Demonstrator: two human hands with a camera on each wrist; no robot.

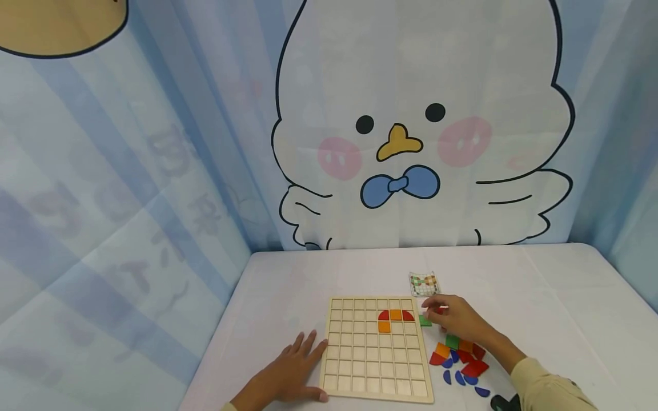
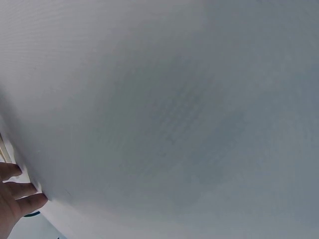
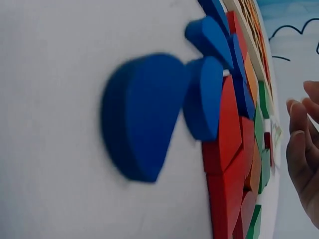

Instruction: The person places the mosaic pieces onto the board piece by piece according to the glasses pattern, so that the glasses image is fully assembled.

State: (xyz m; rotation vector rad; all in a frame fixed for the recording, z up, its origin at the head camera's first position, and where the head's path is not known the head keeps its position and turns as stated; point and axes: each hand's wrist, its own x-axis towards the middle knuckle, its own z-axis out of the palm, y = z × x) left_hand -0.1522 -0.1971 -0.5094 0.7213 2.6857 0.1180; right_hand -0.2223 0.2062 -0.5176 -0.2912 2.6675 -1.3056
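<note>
My right hand (image 1: 457,318) hovers at the right edge of the wooden grid board (image 1: 354,365), fingers loosely bent, thumb and index finger apart. Beside its fingertips lies a green block (image 1: 425,321), and a bit of red (image 1: 441,310) shows through the gap under the index finger. In the right wrist view those bent fingers (image 3: 299,124) show nothing between them. My left hand (image 1: 294,368) rests spread on the table, fingertips at the board's left edge. On the board sit two red quarter-rounds (image 1: 384,315) and two orange squares (image 1: 395,315).
Loose blocks lie right of the board: red ones (image 1: 475,368), an orange one (image 1: 442,350), a green one (image 1: 452,342) and several blue half-rounds (image 1: 482,392). Behind the board is a pattern card (image 1: 424,283). A black object (image 1: 505,402) lies by the right sleeve.
</note>
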